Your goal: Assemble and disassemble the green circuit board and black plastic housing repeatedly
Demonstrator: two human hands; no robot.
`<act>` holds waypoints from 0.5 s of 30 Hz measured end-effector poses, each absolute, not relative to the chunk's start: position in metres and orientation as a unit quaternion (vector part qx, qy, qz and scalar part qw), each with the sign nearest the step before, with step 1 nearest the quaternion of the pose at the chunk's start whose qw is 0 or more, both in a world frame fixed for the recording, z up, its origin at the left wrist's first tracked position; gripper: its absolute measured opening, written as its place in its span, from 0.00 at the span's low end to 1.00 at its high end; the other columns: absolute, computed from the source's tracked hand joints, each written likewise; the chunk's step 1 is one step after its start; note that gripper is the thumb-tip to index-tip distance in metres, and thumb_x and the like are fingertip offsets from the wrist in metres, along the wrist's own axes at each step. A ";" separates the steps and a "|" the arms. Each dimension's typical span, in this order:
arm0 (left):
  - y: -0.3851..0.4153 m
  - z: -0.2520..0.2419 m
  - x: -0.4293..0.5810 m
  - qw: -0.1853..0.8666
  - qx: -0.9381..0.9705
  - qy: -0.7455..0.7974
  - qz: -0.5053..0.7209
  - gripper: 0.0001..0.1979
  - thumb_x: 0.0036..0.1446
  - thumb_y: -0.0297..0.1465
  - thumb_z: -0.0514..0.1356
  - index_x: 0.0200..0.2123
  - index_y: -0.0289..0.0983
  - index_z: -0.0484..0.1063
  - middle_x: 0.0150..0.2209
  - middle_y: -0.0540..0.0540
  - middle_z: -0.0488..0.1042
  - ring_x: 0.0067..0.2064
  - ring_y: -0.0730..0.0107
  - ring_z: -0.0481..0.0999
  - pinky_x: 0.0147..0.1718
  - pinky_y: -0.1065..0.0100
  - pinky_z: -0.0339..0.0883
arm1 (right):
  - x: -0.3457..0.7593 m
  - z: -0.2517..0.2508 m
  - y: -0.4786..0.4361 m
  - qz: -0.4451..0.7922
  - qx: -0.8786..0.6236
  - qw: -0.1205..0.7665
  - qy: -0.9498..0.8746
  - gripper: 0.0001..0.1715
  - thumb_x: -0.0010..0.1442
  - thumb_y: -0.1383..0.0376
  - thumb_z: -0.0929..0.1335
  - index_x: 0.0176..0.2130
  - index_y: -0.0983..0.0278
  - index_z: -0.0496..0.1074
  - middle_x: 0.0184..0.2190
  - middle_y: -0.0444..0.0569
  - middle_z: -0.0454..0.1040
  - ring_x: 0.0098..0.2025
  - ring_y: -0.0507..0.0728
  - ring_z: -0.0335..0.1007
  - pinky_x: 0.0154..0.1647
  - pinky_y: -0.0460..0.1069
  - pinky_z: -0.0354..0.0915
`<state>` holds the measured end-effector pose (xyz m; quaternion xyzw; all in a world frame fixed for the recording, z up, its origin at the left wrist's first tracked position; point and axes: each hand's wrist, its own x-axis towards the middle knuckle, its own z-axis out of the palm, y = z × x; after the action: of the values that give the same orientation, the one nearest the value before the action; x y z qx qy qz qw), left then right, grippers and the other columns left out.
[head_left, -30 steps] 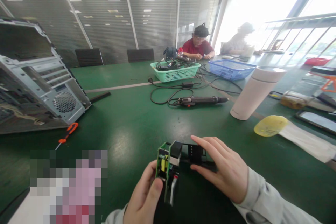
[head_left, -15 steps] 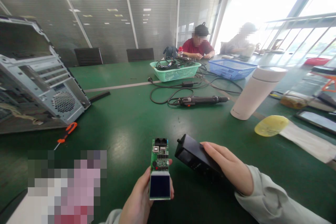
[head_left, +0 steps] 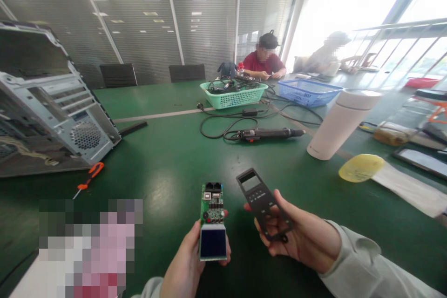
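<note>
My left hand (head_left: 190,265) grips a green circuit board (head_left: 212,218) with a dark blue display at its near end and two black sockets at its far end. It is held face up just above the green table (head_left: 167,158). To its right, my right hand (head_left: 303,237) holds a black plastic cover (head_left: 262,201) with a small window and rows of button holes, its face turned up. Board and cover are apart, side by side.
An open computer case (head_left: 49,107) lies at the left with an orange-handled screwdriver (head_left: 90,178) beside it. Farther off are a corded electric screwdriver (head_left: 267,134), a white tumbler (head_left: 340,123), a yellow disc (head_left: 359,167), a green basket (head_left: 233,94) and a blue basket (head_left: 307,91). Two people sit at the far end.
The board and black cover were together a second ago; they are now separate. My right hand has turned the cover over from face down to face up and lifted it off the table.
</note>
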<state>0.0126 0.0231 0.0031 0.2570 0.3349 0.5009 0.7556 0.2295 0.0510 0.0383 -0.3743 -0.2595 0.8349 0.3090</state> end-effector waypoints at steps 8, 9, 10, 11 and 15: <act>0.027 -0.008 0.012 0.764 0.261 0.310 0.502 0.28 0.53 0.53 0.62 0.44 0.35 0.80 0.21 0.47 0.79 0.23 0.66 0.75 0.24 0.66 0.65 | 0.318 0.012 0.054 0.104 -0.598 0.389 -0.693 0.30 0.62 0.46 0.62 0.58 0.55 0.67 0.47 0.55 0.72 0.48 0.65 0.68 0.49 0.64 0.65; 0.028 -0.009 0.012 0.766 0.259 0.309 0.501 0.28 0.52 0.53 0.62 0.43 0.35 0.80 0.21 0.47 0.79 0.23 0.67 0.75 0.24 0.67 0.65 | 0.339 0.008 0.053 -0.008 -0.596 0.352 -0.721 0.31 0.62 0.46 0.62 0.59 0.56 0.67 0.43 0.56 0.72 0.45 0.65 0.68 0.47 0.65 0.65; 0.029 -0.011 0.013 0.767 0.255 0.310 0.501 0.29 0.50 0.54 0.63 0.42 0.36 0.81 0.20 0.47 0.78 0.22 0.67 0.75 0.23 0.68 0.65 | 0.360 0.003 0.052 -0.083 -0.603 0.307 -0.731 0.30 0.63 0.48 0.62 0.59 0.57 0.68 0.41 0.58 0.73 0.44 0.65 0.68 0.46 0.64 0.65; 0.030 -0.012 0.013 0.768 0.250 0.311 0.502 0.29 0.49 0.55 0.63 0.42 0.36 0.81 0.20 0.47 0.78 0.21 0.68 0.75 0.22 0.68 0.64 | 0.380 -0.001 0.050 -0.141 -0.613 0.267 -0.730 0.30 0.63 0.48 0.61 0.58 0.59 0.69 0.40 0.59 0.73 0.42 0.66 0.68 0.44 0.64 0.64; 0.033 -0.016 0.014 0.771 0.237 0.312 0.502 0.29 0.43 0.55 0.67 0.39 0.37 0.83 0.18 0.47 0.78 0.18 0.68 0.74 0.19 0.70 0.62 | 0.438 -0.019 0.036 -0.202 -0.662 0.182 -0.698 0.31 0.62 0.45 0.56 0.53 0.55 0.72 0.39 0.55 0.74 0.40 0.63 0.70 0.40 0.59 0.67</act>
<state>0.0141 0.0328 -0.0156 0.2370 0.3123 0.5022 0.7708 0.4381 0.0360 -0.0186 -0.6619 -0.6985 -0.2022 0.1820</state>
